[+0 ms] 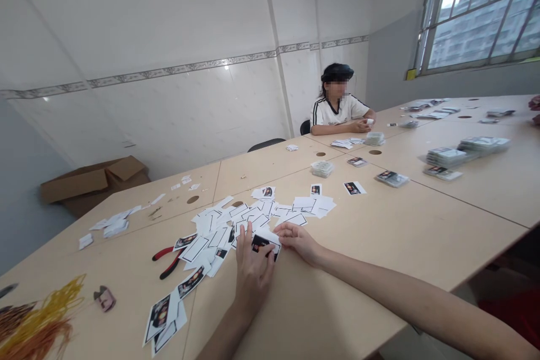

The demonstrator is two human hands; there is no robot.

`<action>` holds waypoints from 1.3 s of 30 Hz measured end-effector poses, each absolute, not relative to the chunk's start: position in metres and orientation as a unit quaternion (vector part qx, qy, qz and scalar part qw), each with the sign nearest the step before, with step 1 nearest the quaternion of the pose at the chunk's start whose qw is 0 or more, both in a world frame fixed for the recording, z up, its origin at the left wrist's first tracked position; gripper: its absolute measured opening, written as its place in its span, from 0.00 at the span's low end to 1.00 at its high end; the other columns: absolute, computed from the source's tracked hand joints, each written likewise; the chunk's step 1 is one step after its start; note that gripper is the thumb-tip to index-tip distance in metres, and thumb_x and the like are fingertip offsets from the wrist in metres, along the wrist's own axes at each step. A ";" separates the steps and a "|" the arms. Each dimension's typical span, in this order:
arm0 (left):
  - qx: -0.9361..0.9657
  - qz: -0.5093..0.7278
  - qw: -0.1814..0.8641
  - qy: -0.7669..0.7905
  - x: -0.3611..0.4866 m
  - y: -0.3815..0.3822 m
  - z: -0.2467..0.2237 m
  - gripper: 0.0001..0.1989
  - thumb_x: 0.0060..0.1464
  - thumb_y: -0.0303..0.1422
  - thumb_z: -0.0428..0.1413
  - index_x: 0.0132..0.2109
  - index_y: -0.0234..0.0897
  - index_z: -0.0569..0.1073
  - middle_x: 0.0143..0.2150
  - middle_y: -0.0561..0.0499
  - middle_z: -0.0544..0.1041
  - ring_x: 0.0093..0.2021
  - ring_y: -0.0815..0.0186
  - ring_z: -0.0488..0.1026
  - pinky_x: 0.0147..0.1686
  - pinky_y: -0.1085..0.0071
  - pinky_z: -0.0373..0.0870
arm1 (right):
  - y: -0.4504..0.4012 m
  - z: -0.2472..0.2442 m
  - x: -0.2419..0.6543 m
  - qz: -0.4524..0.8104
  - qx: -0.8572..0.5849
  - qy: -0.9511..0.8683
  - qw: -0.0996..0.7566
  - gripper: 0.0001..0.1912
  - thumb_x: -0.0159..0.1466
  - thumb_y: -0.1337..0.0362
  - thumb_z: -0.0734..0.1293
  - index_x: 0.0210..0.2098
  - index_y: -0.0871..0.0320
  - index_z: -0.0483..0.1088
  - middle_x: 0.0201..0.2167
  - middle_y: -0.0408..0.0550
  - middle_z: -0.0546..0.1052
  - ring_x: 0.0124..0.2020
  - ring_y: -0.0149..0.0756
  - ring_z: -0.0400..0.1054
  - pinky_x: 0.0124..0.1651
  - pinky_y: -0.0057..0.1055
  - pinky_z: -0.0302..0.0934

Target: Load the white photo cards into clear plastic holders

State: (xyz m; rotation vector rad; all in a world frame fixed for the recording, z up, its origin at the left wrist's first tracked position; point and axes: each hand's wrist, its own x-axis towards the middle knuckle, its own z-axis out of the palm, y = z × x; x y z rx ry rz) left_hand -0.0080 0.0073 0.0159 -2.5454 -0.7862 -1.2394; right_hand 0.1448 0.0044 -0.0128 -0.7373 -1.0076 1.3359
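A white card with a dark printed picture (272, 238) lies under the fingers of my left hand (252, 270), whose fingers are spread over it. At the card's right edge is my right hand (299, 242), its fingers curled and thumb and fingertips close together; whether they pinch the card is too small to tell. Just beyond both hands spreads a loose pile of white cards (253, 214) with black outlines, some showing dark pictures. Red-handled pliers (171, 266) rest at the pile's left side, partly beneath cards. Picture cards (162, 315) overlap at the near left.
Yellow and brown cords (46, 315) and a small pinkish object (104, 298) lie at the left. Stacks of cards (447, 156) stand farther right. Across the table sits a person (337, 109) holding something white. A cardboard box (95, 180) is beyond the table's left edge.
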 end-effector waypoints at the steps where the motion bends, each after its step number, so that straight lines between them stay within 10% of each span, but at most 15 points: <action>1: -0.864 -0.415 0.098 -0.266 -0.008 0.008 0.015 0.07 0.48 0.24 0.50 0.35 0.37 0.71 0.64 0.50 0.41 0.61 0.47 0.41 0.53 0.46 0.51 | 0.004 -0.013 0.145 0.577 -0.319 -0.432 0.615 0.14 0.48 0.63 0.68 0.33 0.57 0.65 0.23 0.40 0.67 0.22 0.25 0.57 0.30 0.26 0.50; 27: -0.876 -0.398 0.095 -0.256 -0.011 0.013 0.006 0.07 0.49 0.24 0.49 0.35 0.37 0.69 0.62 0.47 0.47 0.61 0.52 0.44 0.54 0.48 0.51 | 0.008 -0.009 0.150 0.551 -0.349 -0.401 0.643 0.18 0.46 0.62 0.68 0.33 0.56 0.59 0.19 0.36 0.63 0.21 0.26 0.57 0.30 0.27 0.52; 39: -0.904 -0.354 0.131 -0.203 -0.015 0.017 0.007 0.08 0.50 0.24 0.46 0.36 0.38 0.68 0.42 0.49 0.74 0.53 0.60 0.63 0.56 0.46 0.40 | 0.011 -0.011 0.154 0.530 -0.369 -0.391 0.656 0.17 0.46 0.65 0.67 0.34 0.57 0.60 0.19 0.36 0.63 0.21 0.26 0.56 0.30 0.27 0.52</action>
